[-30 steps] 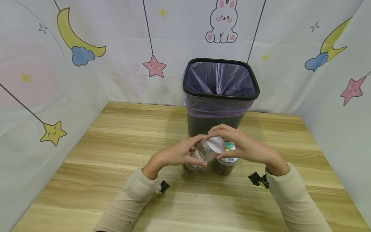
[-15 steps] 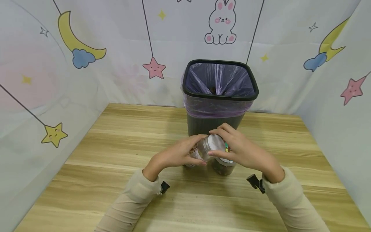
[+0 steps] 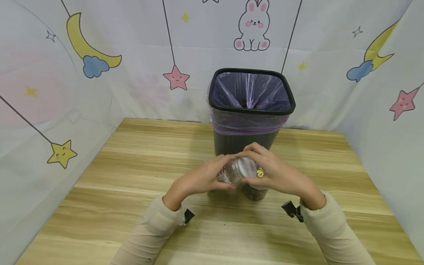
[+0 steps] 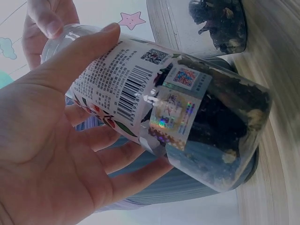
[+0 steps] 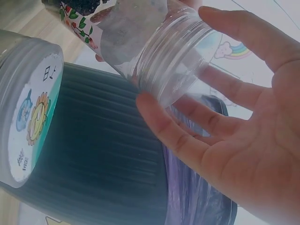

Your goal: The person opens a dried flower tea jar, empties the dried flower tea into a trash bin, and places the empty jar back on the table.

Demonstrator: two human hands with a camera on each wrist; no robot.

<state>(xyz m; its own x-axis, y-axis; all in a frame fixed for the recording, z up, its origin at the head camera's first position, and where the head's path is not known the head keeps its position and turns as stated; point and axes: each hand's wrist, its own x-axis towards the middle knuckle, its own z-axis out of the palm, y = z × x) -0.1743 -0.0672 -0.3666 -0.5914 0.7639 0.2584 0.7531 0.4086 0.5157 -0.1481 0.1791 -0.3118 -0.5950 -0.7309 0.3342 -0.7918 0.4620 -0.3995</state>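
Note:
A clear plastic jar (image 4: 229, 136) with a printed label and dark dried pieces in its bottom is tilted, its lidded end up to the right. My left hand (image 3: 202, 176) grips its body, thumb across the label and fingers beneath, as the left wrist view shows. My right hand (image 3: 278, 171) holds the clear lid (image 3: 247, 168) by its rim, between thumb and fingers; the palm stands off from the lid. A second jar (image 3: 255, 193), upright on the table, has a white lid (image 5: 33, 112) with a cartoon sun sticker. The right hand partly hides it in the head view.
Just behind the jars stands a dark bin (image 3: 246, 141) lined with a purple bag (image 3: 268, 88); some dark bits lie deep inside. The wood-grain table (image 3: 149, 154) is bounded by white cloth walls (image 3: 205, 36) with cartoon prints.
The right hand's fingers have shifted round the lid, the thumb moving up over its face and then back down to its lower edge. The left hand has kept its grip on the jar.

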